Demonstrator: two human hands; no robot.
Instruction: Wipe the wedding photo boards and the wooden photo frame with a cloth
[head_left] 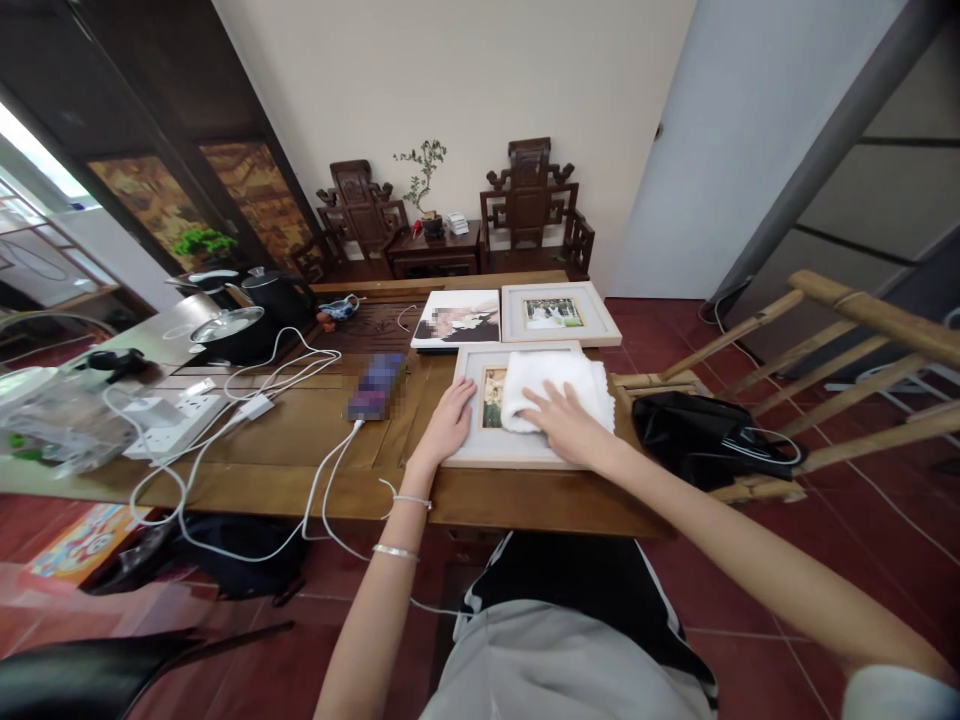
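A white-framed photo (517, 447) lies flat at the near edge of the wooden table (315, 440). My left hand (448, 423) rests flat on the frame's left border, fingers stretched out. My right hand (568, 424) lies palm down with spread fingers on a folded white cloth (559, 382), which covers most of the picture's glass. Only a strip of the photo shows left of the cloth.
Two more pictures lie behind: a frameless print (459, 318) and a white framed photo (559, 313). A phone (375, 386) on a white cable, a power strip (176, 418), kettles (232, 330) and a plastic bag sit left. A black bag (705, 440) rests on a bamboo chair to the right.
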